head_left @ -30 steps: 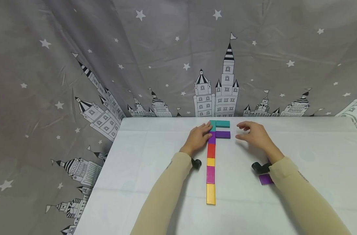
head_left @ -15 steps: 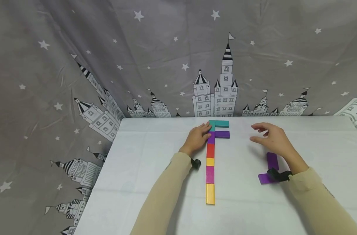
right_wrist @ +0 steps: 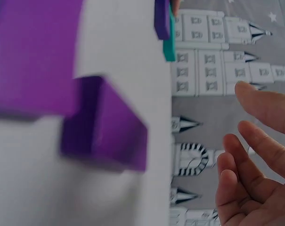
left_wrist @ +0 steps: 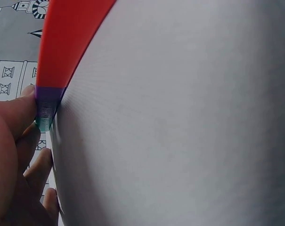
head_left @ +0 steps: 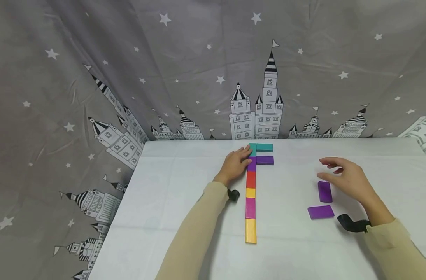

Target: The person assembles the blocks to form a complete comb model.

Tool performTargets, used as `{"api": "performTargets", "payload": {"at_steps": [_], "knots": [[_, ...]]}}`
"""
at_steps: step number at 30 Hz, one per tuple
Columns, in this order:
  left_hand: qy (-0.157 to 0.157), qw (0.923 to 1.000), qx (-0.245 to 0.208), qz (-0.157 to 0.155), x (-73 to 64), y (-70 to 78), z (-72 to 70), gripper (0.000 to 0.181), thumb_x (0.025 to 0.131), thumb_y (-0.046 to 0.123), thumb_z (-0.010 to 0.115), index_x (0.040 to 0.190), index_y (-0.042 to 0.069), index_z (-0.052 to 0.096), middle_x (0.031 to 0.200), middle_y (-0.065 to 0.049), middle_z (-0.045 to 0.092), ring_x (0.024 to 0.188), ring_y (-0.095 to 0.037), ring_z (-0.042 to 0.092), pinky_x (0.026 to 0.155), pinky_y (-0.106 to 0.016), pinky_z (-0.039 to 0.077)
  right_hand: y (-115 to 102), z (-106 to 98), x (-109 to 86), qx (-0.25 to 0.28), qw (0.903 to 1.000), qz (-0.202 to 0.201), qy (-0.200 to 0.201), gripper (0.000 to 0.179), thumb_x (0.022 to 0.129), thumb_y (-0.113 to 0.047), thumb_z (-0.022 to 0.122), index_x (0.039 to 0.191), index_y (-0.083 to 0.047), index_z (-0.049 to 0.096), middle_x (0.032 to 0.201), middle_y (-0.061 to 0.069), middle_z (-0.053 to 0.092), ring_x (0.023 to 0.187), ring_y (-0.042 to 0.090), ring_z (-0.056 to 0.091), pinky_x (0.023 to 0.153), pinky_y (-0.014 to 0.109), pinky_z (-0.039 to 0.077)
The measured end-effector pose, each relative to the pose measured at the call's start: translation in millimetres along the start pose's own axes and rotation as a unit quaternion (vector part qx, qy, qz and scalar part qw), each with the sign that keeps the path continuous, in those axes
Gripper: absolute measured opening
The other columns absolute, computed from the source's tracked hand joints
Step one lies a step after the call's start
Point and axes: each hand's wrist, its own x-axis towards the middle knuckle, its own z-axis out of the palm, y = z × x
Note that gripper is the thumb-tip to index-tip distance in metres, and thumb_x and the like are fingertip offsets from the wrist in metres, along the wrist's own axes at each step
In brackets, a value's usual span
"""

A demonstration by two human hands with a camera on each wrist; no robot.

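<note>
A column of flat coloured blocks runs down the table. From the far end come a teal block (head_left: 253, 150), a purple block (head_left: 252, 165), a red block (head_left: 251, 179), a small yellow block (head_left: 250, 193), a magenta block (head_left: 250, 208) and a long yellow block (head_left: 251, 231). A teal crosspiece (head_left: 265, 147) and a purple crosspiece (head_left: 266, 160) adjoin the column's right side. My left hand (head_left: 234, 166) rests with its fingertips against the teal and purple column blocks. My right hand (head_left: 349, 179) hovers, fingers loosely bent and holding nothing, near two loose purple blocks (head_left: 325, 192).
The nearer loose purple block (head_left: 320, 212) lies crosswise in front of the other. White cloth covers the table (head_left: 177, 194). Behind it hangs a grey curtain (head_left: 198, 58) printed with castles and stars. A black wrist strap (head_left: 353, 224) shows at the right sleeve.
My right hand has moved right and nearer, away from the crosspieces, uncovering the two loose purple blocks. My left hand stays at the column's far end.
</note>
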Motion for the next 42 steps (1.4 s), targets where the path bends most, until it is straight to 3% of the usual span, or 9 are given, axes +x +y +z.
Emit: {"api": "performTargets", "payload": {"at_steps": [4,10,14,19,26,31,37,42], "knots": [[0.004,1.0,0.003,0.001,0.6,-1.3,1.0,0.05,0.104,0.027,0.055,0.152,0.015,0.045,0.16,0.004,0.035,0.149,-0.018,0.03,0.124,-0.041,0.018,13.1,-1.4,-9.9,0.006,0.9999,0.011,-0.004,0.051,0.091,-0.029,0.076,0.131,-0.001,0.063,0.121,0.022,0.067,0.103,0.03,0.059,0.077,0.026,0.047],[0.0,1.0,0.004,-0.005,1.9,-2.1,2.1,0.05,0.105,0.028,0.054,0.152,0.017,0.044,0.16,0.006,0.033,0.15,-0.016,0.028,0.124,-0.04,0.017,28.3,-0.7,-19.4,0.023,0.9996,0.008,-0.014,0.051,0.09,-0.028,0.077,0.131,-0.002,0.062,0.12,0.021,0.068,0.097,-0.009,0.05,0.079,0.014,0.044],[0.002,1.0,-0.001,-0.003,1.9,-2.0,2.3,0.05,0.104,0.028,0.055,0.152,0.017,0.044,0.16,0.006,0.033,0.15,-0.017,0.028,0.124,-0.041,0.017,34.3,0.2,-22.9,0.032,0.999,0.001,-0.03,0.05,0.09,-0.027,0.077,0.132,-0.002,0.062,0.122,0.021,0.067,0.097,-0.015,0.046,0.08,0.012,0.044],[0.0,1.0,-0.007,-0.002,2.3,-2.5,3.1,0.05,0.104,0.027,0.055,0.152,0.016,0.044,0.16,0.006,0.033,0.15,-0.017,0.028,0.124,-0.041,0.017,40.3,1.0,-25.4,0.02,0.9983,-0.023,-0.05,0.044,0.09,-0.019,0.077,0.13,-0.004,0.066,0.119,0.017,0.07,0.098,-0.008,0.051,0.078,0.014,0.046],[0.005,0.9999,-0.011,-0.002,2.6,-4.2,3.2,0.05,0.104,0.027,0.056,0.152,0.017,0.045,0.16,0.006,0.034,0.15,-0.017,0.029,0.124,-0.041,0.017,43.9,3.4,-21.0,-0.025,0.9943,-0.033,-0.099,0.037,0.091,-0.012,0.073,0.127,-0.005,0.069,0.121,0.022,0.067,0.096,0.026,0.06,0.074,0.033,0.051],[0.003,0.9999,-0.011,0.001,2.6,-4.6,3.0,0.05,0.104,0.027,0.055,0.152,0.016,0.045,0.16,0.005,0.034,0.15,-0.018,0.029,0.124,-0.042,0.017,45.9,4.8,-19.8,-0.033,0.9927,-0.027,-0.113,0.034,0.091,-0.011,0.073,0.125,-0.006,0.07,0.122,0.025,0.065,0.094,0.029,0.06,0.074,0.037,0.05],[0.002,1.0,-0.008,-0.002,2.6,-3.9,2.8,0.05,0.104,0.027,0.055,0.152,0.016,0.045,0.16,0.006,0.034,0.15,-0.017,0.029,0.124,-0.041,0.017,43.3,8.1,-20.5,-0.042,0.9945,-0.021,-0.093,0.036,0.09,-0.016,0.076,0.123,-0.003,0.07,0.12,0.024,0.067,0.094,0.03,0.061,0.074,0.037,0.05],[-0.001,1.0,-0.005,-0.007,2.3,-2.8,2.4,0.05,0.105,0.029,0.054,0.152,0.017,0.044,0.16,0.006,0.033,0.15,-0.017,0.028,0.124,-0.04,0.016,36.6,12.6,-21.1,-0.047,0.9951,0.023,-0.084,0.04,0.09,-0.023,0.076,0.119,0.002,0.066,0.113,0.027,0.068,0.098,0.041,0.062,0.08,0.053,0.052]]}}
